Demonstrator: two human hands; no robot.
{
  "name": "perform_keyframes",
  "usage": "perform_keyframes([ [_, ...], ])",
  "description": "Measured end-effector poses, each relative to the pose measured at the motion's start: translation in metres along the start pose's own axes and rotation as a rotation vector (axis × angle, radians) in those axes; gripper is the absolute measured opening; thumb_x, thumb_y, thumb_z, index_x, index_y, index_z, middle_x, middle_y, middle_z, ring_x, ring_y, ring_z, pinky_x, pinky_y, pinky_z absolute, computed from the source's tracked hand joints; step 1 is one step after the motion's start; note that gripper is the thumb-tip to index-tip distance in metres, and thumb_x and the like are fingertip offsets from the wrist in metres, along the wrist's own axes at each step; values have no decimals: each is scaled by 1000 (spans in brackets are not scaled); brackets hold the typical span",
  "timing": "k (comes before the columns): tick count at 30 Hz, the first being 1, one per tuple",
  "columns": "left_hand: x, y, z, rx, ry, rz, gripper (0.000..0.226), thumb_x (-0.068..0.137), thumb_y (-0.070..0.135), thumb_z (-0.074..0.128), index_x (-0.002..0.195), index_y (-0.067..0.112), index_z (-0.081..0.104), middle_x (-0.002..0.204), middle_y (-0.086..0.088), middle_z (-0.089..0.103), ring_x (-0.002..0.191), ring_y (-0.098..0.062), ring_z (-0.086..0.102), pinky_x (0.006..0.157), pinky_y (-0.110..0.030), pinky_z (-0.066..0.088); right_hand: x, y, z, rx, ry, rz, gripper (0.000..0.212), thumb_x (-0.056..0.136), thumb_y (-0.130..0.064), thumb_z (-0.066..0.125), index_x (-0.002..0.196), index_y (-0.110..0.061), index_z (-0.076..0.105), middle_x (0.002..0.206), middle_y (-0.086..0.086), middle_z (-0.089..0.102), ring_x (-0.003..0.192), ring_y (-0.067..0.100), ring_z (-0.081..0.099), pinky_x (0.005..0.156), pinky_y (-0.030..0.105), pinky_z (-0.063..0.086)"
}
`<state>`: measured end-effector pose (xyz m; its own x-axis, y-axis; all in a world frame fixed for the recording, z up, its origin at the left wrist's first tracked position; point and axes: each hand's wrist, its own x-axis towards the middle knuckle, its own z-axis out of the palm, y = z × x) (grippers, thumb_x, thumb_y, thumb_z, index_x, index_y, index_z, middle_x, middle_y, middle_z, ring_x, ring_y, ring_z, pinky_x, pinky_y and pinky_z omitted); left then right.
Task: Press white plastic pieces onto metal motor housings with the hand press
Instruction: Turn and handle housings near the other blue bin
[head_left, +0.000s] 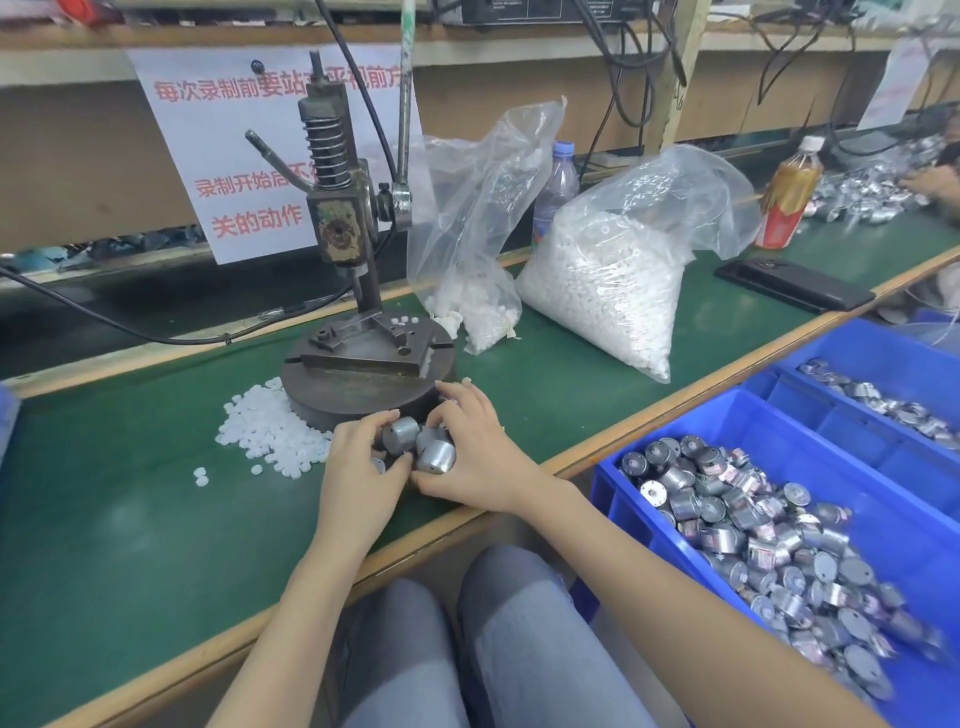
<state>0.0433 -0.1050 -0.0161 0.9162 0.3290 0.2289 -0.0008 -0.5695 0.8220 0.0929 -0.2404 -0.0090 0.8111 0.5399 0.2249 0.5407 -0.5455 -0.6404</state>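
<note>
While staging metal motor housings (420, 446) at foot of hand press (337, 218):
L hand (358, 470) curled round one housing, R hand (480, 457) cupped over the rest, fingers bent, gripping. Parked on green mat (130, 519) just beside press base, prob. for short reach to fixture. White plastic pieces (270, 434) heaped just left of base, same logic. No housing seen in fixture; pressing not begun. Blue bin (610, 499) at R, likely supply.

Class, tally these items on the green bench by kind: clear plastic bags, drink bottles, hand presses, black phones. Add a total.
Clear plastic bags: 2
Drink bottles: 2
Hand presses: 1
Black phones: 1
Total: 6
</note>
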Motion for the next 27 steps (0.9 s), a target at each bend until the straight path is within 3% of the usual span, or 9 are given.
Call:
perform_keyframes([
  [2, -2, -1, 0, 73, -32, 33, 50, 76, 4, 69, 120, 23, 55, 106, 2, 42, 87, -12, 50, 80, -18, 36, 0, 0, -6, 98, 19, 49, 38, 75, -15, 69, 107, -4, 52, 143, 13, 30, 142, 19, 12, 113, 27, 13],
  [5, -5, 2, 5, 161, -32, 107, 54, 71, 14, 75, 122, 20, 56, 112, -2, 46, 105, -23, 49, 95, -34, 38, 0, 1, -10, 157, 56, 67, 31, 77, -6, 63, 107, -4, 57, 141, 10, 37, 140, 16, 20, 107, 18, 17],
  [8, -8, 5, 16, 419, -29, 180, 67, 71, 42, 72, 132, 28, 47, 124, 3, 44, 110, -24, 46, 93, -37, 37, 0, 3, -12, 197, 63, 86, 32, 79, -5, 59, 110, -11, 58, 142, 5, 38, 139, 11, 21, 99, 12, 20],
  [10, -5, 7, 23, 551, 5, 189, 70, 74, 54, 62, 137, 34, 38, 124, 6, 43, 108, -22, 44, 89, -36, 35, 1, 7, -15, 217, 61, 123, 44, 80, -9, 59, 122, -16, 53, 142, 2, 37, 139, 11, 20, 99, 14, 21],
  [17, 10, 8, 31, 666, -17, 220, 70, 80, 55, 53, 142, 28, 31, 122, 3, 48, 109, -22, 44, 82, -33, 40, 14, 16, -11, 146, 67, 232, 64, 82, -29, 64, 139, -19, 37, 137, 2, 38, 127, 18, 31, 100, 23, 24],
  [22, 29, 21, 24, 719, -211, 229, 67, 77, 56, 54, 135, 29, 33, 112, 0, 44, 104, -27, 53, 73, -34, 39, 23, 19, -8, 6, 153, 250, 50, 87, -35, 54, 135, -21, 45, 124, 8, 48, 119, 25, 39, 98, 29, 31],
  [27, 26, 29, 26, 748, -213, 201, 58, 77, 53, 54, 123, 23, 36, 110, -1, 41, 97, -30, 57, 66, -32, 33, 28, 24, -10, -59, 121, 203, 40, 90, -37, 50, 127, -22, 51, 113, 6, 56, 107, 23, 51, 88, 28, 38],
])
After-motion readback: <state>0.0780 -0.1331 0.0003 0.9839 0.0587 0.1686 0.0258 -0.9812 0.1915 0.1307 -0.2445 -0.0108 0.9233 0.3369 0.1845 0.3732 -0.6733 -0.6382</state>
